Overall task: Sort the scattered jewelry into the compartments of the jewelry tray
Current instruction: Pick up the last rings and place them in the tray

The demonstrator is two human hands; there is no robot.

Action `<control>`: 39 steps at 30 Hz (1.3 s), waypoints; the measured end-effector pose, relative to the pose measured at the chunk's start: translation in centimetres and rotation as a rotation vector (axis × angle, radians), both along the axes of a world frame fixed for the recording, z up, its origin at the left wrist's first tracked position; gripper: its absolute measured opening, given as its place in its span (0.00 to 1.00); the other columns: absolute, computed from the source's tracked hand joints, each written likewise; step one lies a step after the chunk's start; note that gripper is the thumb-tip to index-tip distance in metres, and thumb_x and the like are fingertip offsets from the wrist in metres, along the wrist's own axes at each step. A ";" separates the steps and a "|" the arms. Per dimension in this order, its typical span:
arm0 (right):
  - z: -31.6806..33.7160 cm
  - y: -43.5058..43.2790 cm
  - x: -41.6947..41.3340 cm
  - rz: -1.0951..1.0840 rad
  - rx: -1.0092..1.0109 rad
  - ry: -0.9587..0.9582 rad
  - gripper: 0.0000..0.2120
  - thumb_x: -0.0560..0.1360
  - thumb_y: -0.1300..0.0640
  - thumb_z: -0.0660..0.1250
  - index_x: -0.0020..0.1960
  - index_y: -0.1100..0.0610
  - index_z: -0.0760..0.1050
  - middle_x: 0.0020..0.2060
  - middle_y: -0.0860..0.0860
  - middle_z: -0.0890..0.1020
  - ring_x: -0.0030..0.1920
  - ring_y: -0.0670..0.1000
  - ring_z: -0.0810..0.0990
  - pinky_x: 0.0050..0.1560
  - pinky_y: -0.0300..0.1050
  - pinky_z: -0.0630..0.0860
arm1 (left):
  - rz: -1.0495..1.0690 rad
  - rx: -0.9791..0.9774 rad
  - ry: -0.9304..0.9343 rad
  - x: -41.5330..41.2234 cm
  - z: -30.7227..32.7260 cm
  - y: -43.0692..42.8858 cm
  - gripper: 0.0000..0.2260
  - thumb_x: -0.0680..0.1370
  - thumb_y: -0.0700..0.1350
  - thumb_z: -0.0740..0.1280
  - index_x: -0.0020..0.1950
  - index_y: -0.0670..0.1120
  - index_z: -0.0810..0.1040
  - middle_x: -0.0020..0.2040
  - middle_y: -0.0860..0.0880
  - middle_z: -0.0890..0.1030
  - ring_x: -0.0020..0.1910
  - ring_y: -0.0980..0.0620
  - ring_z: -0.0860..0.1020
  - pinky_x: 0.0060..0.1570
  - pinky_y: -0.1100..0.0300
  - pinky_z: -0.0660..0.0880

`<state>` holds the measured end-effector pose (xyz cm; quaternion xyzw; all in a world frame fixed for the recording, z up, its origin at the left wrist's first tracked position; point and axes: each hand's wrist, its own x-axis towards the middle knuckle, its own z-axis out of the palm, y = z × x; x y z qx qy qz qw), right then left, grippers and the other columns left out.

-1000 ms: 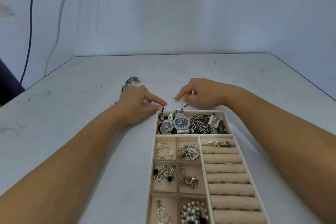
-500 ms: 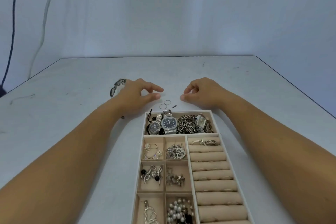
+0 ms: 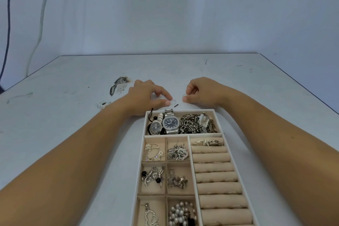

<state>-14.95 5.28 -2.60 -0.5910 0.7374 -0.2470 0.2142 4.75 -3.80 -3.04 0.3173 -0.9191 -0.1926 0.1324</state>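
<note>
The jewelry tray lies near me, with watches and chains in its far compartment, earrings and pearls in the small left ones, and ring rolls on the right. Just beyond its far rim, my left hand has thumb and forefinger closed on the edge of a thin silver ring that lies on the table. My right hand pinches a second thin ring slightly above the table. A small dark piece lies between the hands.
A glittery piece of jewelry and some tiny loose bits lie on the white table left of my left hand. A wall stands behind the table's far edge.
My right hand has picked up a thin ring and lifted it a little. My left hand's fingers have come down onto the ring on the table.
</note>
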 end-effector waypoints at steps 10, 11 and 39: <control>-0.7 0.2 -0.4 0.044 -0.162 -0.029 0.04 0.70 0.54 0.74 0.42 0.48 0.80 0.36 0.44 0.79 0.37 0.43 0.75 0.39 0.36 0.69 | 0.011 -0.043 0.051 -0.1 -0.4 -0.3 0.06 0.74 0.58 0.68 0.50 0.66 0.80 0.44 0.57 0.71 0.61 0.47 0.64 0.65 0.44 0.62; -0.7 0.2 -0.4 0.039 -0.177 -0.037 0.03 0.70 0.54 0.74 0.42 0.49 0.81 0.37 0.44 0.80 0.39 0.44 0.76 0.40 0.35 0.70 | 0.011 -0.047 0.057 0.0 -0.4 -0.3 0.06 0.73 0.59 0.68 0.49 0.66 0.81 0.45 0.58 0.71 0.61 0.47 0.64 0.65 0.44 0.62; -0.3 -1.1 1.9 0.124 -0.109 0.021 0.08 0.71 0.48 0.73 0.48 0.48 0.82 0.34 0.43 0.79 0.38 0.42 0.76 0.39 0.37 0.69 | 0.063 0.076 -0.092 0.8 -0.3 -2.4 0.10 0.70 0.63 0.70 0.45 0.60 0.79 0.48 0.52 0.79 0.57 0.50 0.73 0.60 0.51 0.71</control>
